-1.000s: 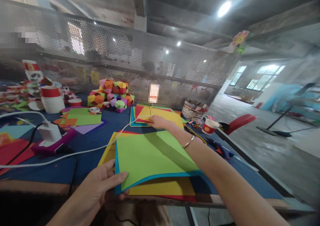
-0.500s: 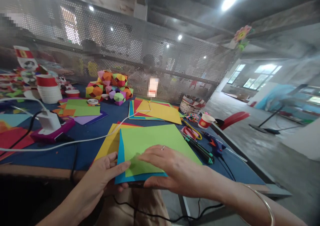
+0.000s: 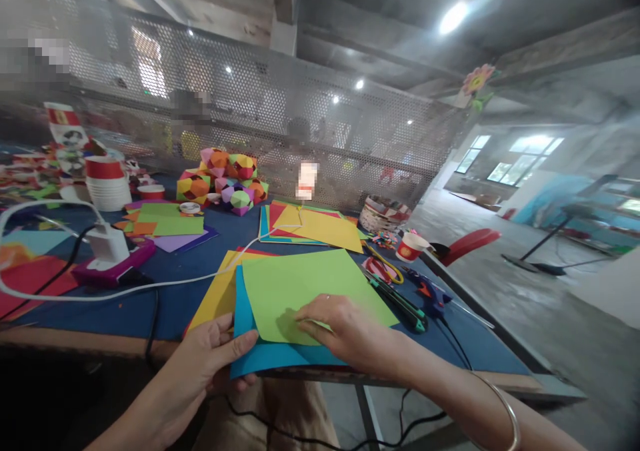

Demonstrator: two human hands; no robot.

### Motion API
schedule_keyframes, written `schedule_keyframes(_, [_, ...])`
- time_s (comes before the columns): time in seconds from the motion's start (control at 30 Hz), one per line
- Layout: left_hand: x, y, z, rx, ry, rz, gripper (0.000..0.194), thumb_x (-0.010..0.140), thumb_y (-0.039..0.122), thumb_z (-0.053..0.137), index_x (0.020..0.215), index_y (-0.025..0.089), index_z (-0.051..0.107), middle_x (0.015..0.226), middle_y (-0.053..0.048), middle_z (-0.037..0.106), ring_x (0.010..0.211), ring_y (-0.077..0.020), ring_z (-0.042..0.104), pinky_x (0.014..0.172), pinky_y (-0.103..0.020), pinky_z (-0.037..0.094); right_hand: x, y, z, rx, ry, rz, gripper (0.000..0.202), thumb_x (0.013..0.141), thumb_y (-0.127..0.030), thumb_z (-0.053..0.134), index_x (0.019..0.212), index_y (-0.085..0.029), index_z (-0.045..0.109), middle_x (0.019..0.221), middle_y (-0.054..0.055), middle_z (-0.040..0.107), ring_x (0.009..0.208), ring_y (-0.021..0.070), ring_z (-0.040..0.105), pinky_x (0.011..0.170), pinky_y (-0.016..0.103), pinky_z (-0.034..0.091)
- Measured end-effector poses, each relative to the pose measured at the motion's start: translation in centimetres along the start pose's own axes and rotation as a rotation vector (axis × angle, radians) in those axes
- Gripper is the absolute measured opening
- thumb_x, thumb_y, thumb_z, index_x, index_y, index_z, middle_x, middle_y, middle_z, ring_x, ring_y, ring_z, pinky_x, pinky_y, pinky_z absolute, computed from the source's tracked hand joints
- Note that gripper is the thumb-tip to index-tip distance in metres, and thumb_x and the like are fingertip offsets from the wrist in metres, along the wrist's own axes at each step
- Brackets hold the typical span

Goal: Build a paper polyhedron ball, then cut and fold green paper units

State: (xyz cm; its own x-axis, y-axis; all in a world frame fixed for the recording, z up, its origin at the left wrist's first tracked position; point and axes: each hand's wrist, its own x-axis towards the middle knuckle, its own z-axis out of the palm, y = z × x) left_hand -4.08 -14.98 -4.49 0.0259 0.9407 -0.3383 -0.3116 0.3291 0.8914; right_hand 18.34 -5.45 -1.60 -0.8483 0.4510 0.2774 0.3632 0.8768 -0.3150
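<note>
A stack of coloured paper lies at the near edge of the blue table (image 3: 175, 304): a light green sheet (image 3: 310, 284) on top, a blue sheet (image 3: 260, 354) under it, a yellow sheet (image 3: 217, 294) below. My left hand (image 3: 210, 358) pinches the near left corner of the blue sheet, thumb on top. My right hand (image 3: 345, 331) lies on the near edge of the green sheet, fingertips pressing it down. A thin bangle sits on that wrist.
A second paper stack (image 3: 315, 228) lies farther back. Scissors (image 3: 380, 268), a black cutter (image 3: 400, 301) and a blue glue gun (image 3: 430, 294) lie right of the sheets. A white charger (image 3: 107, 248) with cable, paper cups (image 3: 105, 184), paper polyhedra (image 3: 225, 181), a basket (image 3: 385, 214).
My right hand came back from the far paper stack to the near stack and now presses the green sheet, which has slid away so more blue shows. My left hand kept its hold.
</note>
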Motion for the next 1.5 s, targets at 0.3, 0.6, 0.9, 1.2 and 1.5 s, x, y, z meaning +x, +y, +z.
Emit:
schedule_keyframes(0.3, [0.1, -0.5, 0.2, 0.027, -0.081, -0.006, 0.05, 0.057, 0.047, 0.094, 0.088, 0.016, 0.069, 0.064, 0.002, 0.067, 0.052, -0.0114, 0.06, 0.048, -0.02, 0.047, 0.2, -0.7, 1.9, -0.052, -0.041, -0.012, 0.014, 0.097, -0.023, 0.061, 0.09, -0.017, 0.072, 0.086, 0.006, 0.074, 0.082, 0.0189, 0.068, 0.078, 0.03, 0.052])
schedule_keyframes(0.6, [-0.8, -0.2, 0.9, 0.016, -0.039, -0.01, 0.051, 0.062, 0.051, 0.091, 0.092, 0.015, 0.07, 0.066, 0.0, 0.068, 0.053, -0.011, 0.062, 0.049, -0.019, 0.048, 0.9, 1.1, -0.3, 0.144, 0.235, 0.303, 0.033, 0.09, -0.025, 0.066, 0.059, -0.018, 0.057, 0.053, -0.006, 0.049, 0.052, 0.0082, 0.038, 0.053, 0.021, 0.031])
schedule_keyframes(0.9, [-0.7, -0.7, 0.9, -0.04, 0.033, -0.017, 0.054, 0.063, 0.058, 0.088, 0.095, 0.018, 0.073, 0.067, -0.001, 0.069, 0.054, -0.0138, 0.066, 0.048, -0.019, 0.05, 0.2, -0.4, 0.1, 0.216, 0.37, 0.244, 0.032, 0.089, -0.034, 0.071, 0.064, -0.019, 0.058, 0.06, -0.003, 0.062, 0.056, 0.0103, 0.052, 0.055, 0.022, 0.037])
schedule_keyframes(1.2, [-0.9, -0.7, 0.6, -0.043, 0.056, 0.022, 0.06, 0.068, 0.065, 0.082, 0.107, 0.02, 0.073, 0.073, -0.003, 0.073, 0.06, -0.0179, 0.066, 0.048, -0.023, 0.053, -1.3, -3.1, 1.0, 0.09, 0.061, -0.242, 0.028, 0.099, -0.044, 0.062, 0.103, -0.017, 0.065, 0.101, 0.007, 0.073, 0.096, 0.0174, 0.065, 0.088, 0.028, 0.051])
schedule_keyframes(1.5, [0.4, -0.7, -0.8, -0.022, -0.09, 0.105, 0.063, 0.071, 0.045, 0.087, 0.125, 0.018, 0.068, 0.103, -0.01, 0.077, 0.068, -0.0191, 0.068, 0.052, -0.025, 0.052, -4.2, -1.3, 1.2, -0.228, -0.004, -0.093, 0.053, 0.093, -0.024, 0.066, 0.142, -0.012, 0.052, 0.14, 0.015, 0.063, 0.131, 0.026, 0.056, 0.113, 0.04, 0.045])
